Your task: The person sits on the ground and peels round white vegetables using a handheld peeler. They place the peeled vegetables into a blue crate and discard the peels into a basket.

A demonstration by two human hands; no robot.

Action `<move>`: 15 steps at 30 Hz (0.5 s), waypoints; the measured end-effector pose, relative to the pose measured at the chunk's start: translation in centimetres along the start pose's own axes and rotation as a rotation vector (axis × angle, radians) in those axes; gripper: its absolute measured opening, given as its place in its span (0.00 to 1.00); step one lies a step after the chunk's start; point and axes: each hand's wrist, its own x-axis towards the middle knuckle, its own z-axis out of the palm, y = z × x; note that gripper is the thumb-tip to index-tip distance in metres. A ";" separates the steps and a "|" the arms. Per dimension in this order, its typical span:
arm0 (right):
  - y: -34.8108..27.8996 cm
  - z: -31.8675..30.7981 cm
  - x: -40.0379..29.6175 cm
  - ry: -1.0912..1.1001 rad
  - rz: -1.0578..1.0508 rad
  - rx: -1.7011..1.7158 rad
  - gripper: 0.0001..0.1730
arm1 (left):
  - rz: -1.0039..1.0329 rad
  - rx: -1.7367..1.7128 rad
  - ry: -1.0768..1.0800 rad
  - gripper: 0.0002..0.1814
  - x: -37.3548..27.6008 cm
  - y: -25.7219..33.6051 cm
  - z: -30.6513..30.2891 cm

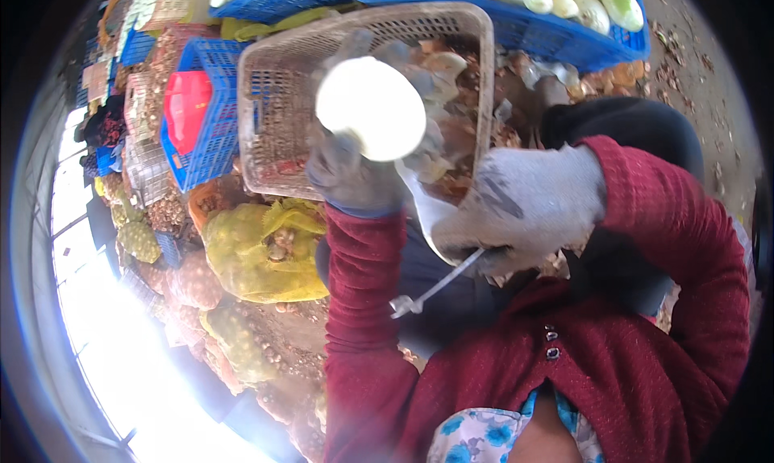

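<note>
My left hand (354, 172), in a dirty grey knit glove, grips a pale, overexposed onion (370, 109) over a plastic basket. A curved white strip (420, 206) runs from the onion's lower side to my right hand (520, 203); I cannot tell whether it is peel or a blade. That hand, in a lighter grey glove, is closed around a thin metal tool (450, 278), whose small end piece points down and left. The worn whitish basket (275, 130) holds brown onion skins (459, 151) at its right side.
A blue crate (562, 36) of peeled onions stands beyond the basket. To the left are a blue crate (211, 124) with a red object (187, 109) and a yellow mesh sack (260, 263) of onions. Skins litter the floor (713, 118) at right.
</note>
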 end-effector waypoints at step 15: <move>-0.7 -3.9 -1.7 0.186 0.257 0.113 0.11 | -0.316 -0.713 -0.077 0.33 1.2 -1.3 -1.5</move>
